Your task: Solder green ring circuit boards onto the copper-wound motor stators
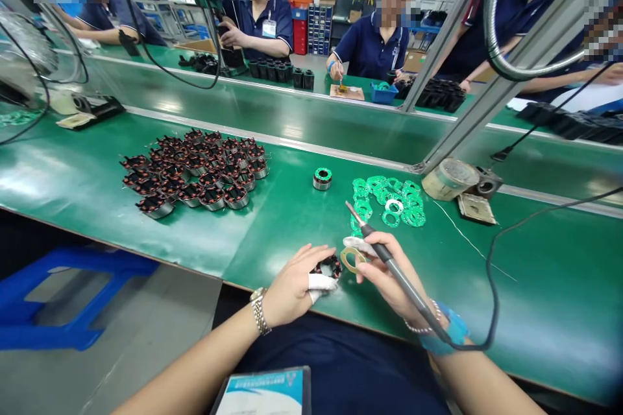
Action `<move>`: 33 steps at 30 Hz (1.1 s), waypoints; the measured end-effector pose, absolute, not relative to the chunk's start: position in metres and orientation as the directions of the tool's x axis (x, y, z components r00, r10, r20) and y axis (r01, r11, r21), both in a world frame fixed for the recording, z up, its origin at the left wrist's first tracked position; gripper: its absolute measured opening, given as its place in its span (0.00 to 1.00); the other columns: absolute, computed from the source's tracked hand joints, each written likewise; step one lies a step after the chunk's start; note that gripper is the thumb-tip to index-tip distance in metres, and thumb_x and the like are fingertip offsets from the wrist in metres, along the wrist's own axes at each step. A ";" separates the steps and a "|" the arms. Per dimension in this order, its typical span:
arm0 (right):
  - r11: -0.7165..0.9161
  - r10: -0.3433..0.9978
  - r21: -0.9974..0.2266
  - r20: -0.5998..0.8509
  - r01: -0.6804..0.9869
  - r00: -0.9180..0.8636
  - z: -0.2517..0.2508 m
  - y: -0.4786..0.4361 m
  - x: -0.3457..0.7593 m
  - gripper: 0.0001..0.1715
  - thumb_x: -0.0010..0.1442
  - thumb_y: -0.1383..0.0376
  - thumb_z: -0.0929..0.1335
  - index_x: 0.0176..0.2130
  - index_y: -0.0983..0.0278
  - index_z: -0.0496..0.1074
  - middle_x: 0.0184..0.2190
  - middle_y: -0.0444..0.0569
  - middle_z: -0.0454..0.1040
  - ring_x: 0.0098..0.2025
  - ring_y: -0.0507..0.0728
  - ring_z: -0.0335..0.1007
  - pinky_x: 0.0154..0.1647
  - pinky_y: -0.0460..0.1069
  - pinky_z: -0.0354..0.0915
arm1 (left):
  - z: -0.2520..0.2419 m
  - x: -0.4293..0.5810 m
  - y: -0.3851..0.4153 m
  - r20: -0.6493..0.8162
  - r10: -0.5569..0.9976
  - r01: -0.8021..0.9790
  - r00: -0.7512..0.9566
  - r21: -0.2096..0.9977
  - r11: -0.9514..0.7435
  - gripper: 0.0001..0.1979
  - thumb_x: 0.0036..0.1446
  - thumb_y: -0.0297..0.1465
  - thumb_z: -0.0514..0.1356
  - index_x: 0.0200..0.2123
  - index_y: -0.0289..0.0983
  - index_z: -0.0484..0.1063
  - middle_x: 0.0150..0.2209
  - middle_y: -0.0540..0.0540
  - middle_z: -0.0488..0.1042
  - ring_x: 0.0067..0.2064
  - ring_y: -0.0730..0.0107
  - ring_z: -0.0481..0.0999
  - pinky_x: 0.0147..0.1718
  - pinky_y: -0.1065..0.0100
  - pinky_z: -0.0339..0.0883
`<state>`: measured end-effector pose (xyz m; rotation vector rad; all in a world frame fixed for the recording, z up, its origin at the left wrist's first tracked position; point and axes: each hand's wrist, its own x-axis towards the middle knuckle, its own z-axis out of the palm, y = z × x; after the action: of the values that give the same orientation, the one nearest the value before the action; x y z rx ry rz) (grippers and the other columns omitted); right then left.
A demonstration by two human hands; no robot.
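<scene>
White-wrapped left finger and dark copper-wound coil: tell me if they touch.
Touching: the head view shows the white-wrapped left finger pressed against the lower edge of the dark copper-wound coil, with no gap.

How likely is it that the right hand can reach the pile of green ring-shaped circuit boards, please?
Probably yes: the right hand is close to the green ring-shaped circuit boards, with only green bench mat between, though its fingers hold a grey soldering iron.

**Our left forearm and right forearm angle inward from the lower edge, bringing both hands close together. Our left hand curves downward, fingers closed, one finger wrapped in white. Our right hand closes in a pen grip. A metal bracelet circles the left wrist, a beaded bracelet the right.**
</scene>
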<state>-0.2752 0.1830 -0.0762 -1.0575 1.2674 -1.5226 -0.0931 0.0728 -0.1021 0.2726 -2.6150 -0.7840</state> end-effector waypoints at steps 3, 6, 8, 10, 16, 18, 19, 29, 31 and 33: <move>-0.106 -0.967 -0.984 0.068 0.144 -0.244 -0.078 0.181 -0.275 0.22 0.54 0.67 0.68 0.46 0.57 0.57 0.31 0.42 0.68 0.26 0.49 0.68 0.28 0.46 0.66 | -0.102 -0.092 0.072 0.336 -0.284 -0.010 -0.898 0.630 0.777 0.14 0.52 0.20 0.53 0.28 0.42 0.75 0.57 0.48 0.61 0.58 0.65 0.60 0.57 0.57 0.54; -0.123 -0.972 -0.976 0.081 0.180 -0.220 -0.078 0.179 -0.273 0.24 0.52 0.66 0.70 0.45 0.56 0.57 0.35 0.43 0.69 0.32 0.50 0.69 0.32 0.46 0.67 | -0.099 -0.094 0.073 0.261 -0.404 -0.109 -0.877 0.710 0.695 0.15 0.51 0.24 0.58 0.43 0.40 0.70 0.58 0.42 0.60 0.57 0.65 0.62 0.54 0.61 0.60; -0.154 -0.968 -0.971 0.112 0.181 -0.223 -0.077 0.177 -0.270 0.25 0.50 0.65 0.71 0.44 0.56 0.56 0.41 0.45 0.69 0.37 0.52 0.70 0.38 0.49 0.67 | -0.097 -0.097 0.073 0.181 -0.502 -0.235 -0.845 0.718 0.655 0.28 0.46 0.30 0.63 0.52 0.38 0.61 0.54 0.39 0.65 0.54 0.61 0.66 0.55 0.56 0.57; -0.171 -0.960 -0.974 0.130 0.148 -0.248 -0.076 0.175 -0.266 0.25 0.51 0.65 0.70 0.44 0.55 0.54 0.44 0.47 0.69 0.40 0.53 0.70 0.42 0.51 0.67 | -0.096 -0.100 0.074 0.144 -0.545 -0.311 -0.826 0.689 0.654 0.33 0.41 0.34 0.66 0.52 0.37 0.60 0.48 0.41 0.71 0.49 0.59 0.70 0.57 0.51 0.51; -0.084 -0.908 -0.876 0.264 -0.475 -0.325 -0.063 0.171 -0.258 0.27 0.48 0.64 0.72 0.45 0.58 0.58 0.39 0.47 0.69 0.37 0.55 0.70 0.40 0.50 0.67 | -0.096 -0.103 0.076 0.155 -0.578 -0.350 -0.801 0.662 0.663 0.28 0.41 0.34 0.66 0.47 0.38 0.62 0.43 0.44 0.73 0.45 0.61 0.71 0.57 0.51 0.48; -0.115 -0.936 -0.791 0.288 -0.601 -0.200 -0.057 0.170 -0.256 0.27 0.48 0.63 0.72 0.46 0.58 0.58 0.39 0.47 0.69 0.38 0.55 0.69 0.39 0.49 0.67 | -0.095 -0.102 0.076 0.159 -0.574 -0.340 -0.803 0.669 0.661 0.28 0.41 0.33 0.65 0.48 0.38 0.62 0.43 0.44 0.72 0.45 0.61 0.71 0.57 0.51 0.49; -0.137 -0.949 -0.769 0.282 -0.624 -0.139 -0.055 0.169 -0.255 0.27 0.49 0.63 0.72 0.46 0.58 0.59 0.38 0.47 0.70 0.38 0.54 0.69 0.39 0.48 0.67 | -0.095 -0.102 0.075 0.163 -0.567 -0.330 -0.808 0.671 0.663 0.27 0.42 0.33 0.65 0.47 0.39 0.62 0.44 0.44 0.72 0.46 0.61 0.70 0.57 0.51 0.49; -0.180 -0.973 -0.738 0.230 -0.650 0.008 -0.070 0.159 -0.260 0.27 0.48 0.58 0.72 0.45 0.60 0.59 0.35 0.44 0.69 0.32 0.51 0.68 0.33 0.45 0.65 | -0.092 -0.102 0.073 0.152 -0.574 -0.308 -0.805 0.719 0.623 0.25 0.41 0.34 0.66 0.45 0.38 0.68 0.46 0.40 0.68 0.49 0.56 0.66 0.52 0.53 0.58; -0.189 -0.972 -0.738 0.235 -0.648 0.016 -0.070 0.158 -0.261 0.27 0.48 0.58 0.72 0.44 0.60 0.59 0.35 0.44 0.69 0.31 0.51 0.67 0.33 0.45 0.65 | -0.091 -0.101 0.073 0.162 -0.571 -0.292 -0.805 0.731 0.617 0.24 0.41 0.33 0.65 0.45 0.38 0.68 0.46 0.41 0.68 0.50 0.56 0.65 0.50 0.55 0.60; -0.212 -0.968 -0.733 0.248 -0.646 0.036 -0.067 0.157 -0.261 0.26 0.48 0.58 0.72 0.44 0.60 0.59 0.35 0.45 0.69 0.32 0.52 0.67 0.33 0.45 0.65 | -0.090 -0.101 0.072 0.168 -0.567 -0.279 -0.806 0.737 0.616 0.23 0.41 0.32 0.65 0.44 0.39 0.68 0.45 0.42 0.68 0.49 0.57 0.66 0.50 0.57 0.61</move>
<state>-0.2611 0.1568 -0.0673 -1.8984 1.6285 -1.0197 -0.1007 0.0718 -0.0905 0.6753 -2.4559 -1.0253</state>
